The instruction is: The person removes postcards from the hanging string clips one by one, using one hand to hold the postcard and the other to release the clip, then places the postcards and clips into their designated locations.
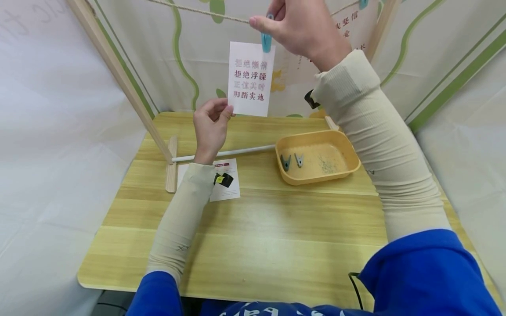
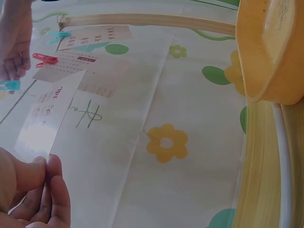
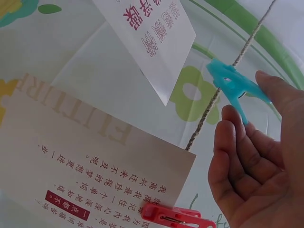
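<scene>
My left hand [image 1: 211, 129] pinches a white card [image 1: 250, 98] with printed Chinese characters by its lower left edge. The card stands roughly upright below a rope [image 1: 205, 12]. My right hand [image 1: 306, 33] pinches a teal clothespin [image 3: 232, 80] between thumb and fingers, at the rope. From the head, the clothespin overlaps the card's top edge; the right wrist view shows a gap between its tip and the card. In the left wrist view, the left thumb and fingers [image 2: 54, 190] hold the card's edge.
Another printed card [image 3: 95, 156] hangs from the rope by a red clothespin [image 3: 178, 216]. A yellow basket [image 1: 316, 177] on the table holds two grey clothespins [image 1: 292, 161]. Printed cards [image 1: 231, 188] lie below the left forearm. Wooden posts [image 1: 122, 79] flank the rope, with a white rod [image 1: 245, 150] low down.
</scene>
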The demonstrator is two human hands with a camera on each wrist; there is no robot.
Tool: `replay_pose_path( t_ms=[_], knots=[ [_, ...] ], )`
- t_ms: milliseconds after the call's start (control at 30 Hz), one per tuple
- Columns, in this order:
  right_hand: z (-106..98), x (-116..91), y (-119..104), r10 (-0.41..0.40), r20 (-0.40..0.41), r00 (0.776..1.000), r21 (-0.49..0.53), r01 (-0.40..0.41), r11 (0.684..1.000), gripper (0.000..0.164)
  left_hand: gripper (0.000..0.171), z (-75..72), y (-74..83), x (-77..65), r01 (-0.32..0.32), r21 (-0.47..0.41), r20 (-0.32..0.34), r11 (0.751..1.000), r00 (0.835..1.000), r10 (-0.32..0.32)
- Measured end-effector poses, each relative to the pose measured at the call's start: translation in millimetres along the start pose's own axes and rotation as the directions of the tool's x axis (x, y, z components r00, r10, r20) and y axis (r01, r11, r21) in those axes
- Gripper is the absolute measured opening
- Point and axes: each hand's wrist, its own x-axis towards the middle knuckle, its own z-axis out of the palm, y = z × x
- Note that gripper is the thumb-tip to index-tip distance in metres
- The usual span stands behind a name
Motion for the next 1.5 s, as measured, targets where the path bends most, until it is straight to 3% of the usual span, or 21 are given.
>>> replay_pose_path(
  t_ms=[400, 700, 1500],
  knots=[
    [5, -7, 6, -0.028, -0.014, 1.0, 0.003, 0.028, 1.0, 0.053, 0.02, -3.9, 0.8, -2.0, -0.011, 0.009, 0.016, 1.0, 1.0, 0.011],
    [11, -9, 15, -0.085, -0.071, 0.994, 0.0, 0.085, 0.996, 0.053, 0.019, -4.9, 0.4, -3.4, 0.01, 0.007, 0.017, 1.0, 1.0, -0.011],
    [21, -26, 32, -0.098, -0.061, 0.993, 0.019, 0.099, 0.995, 0.054, 0.018, -7.6, -2.2, -9.9, 0.019, 0.004, 0.029, 1.0, 0.999, -0.019]
  ],
)
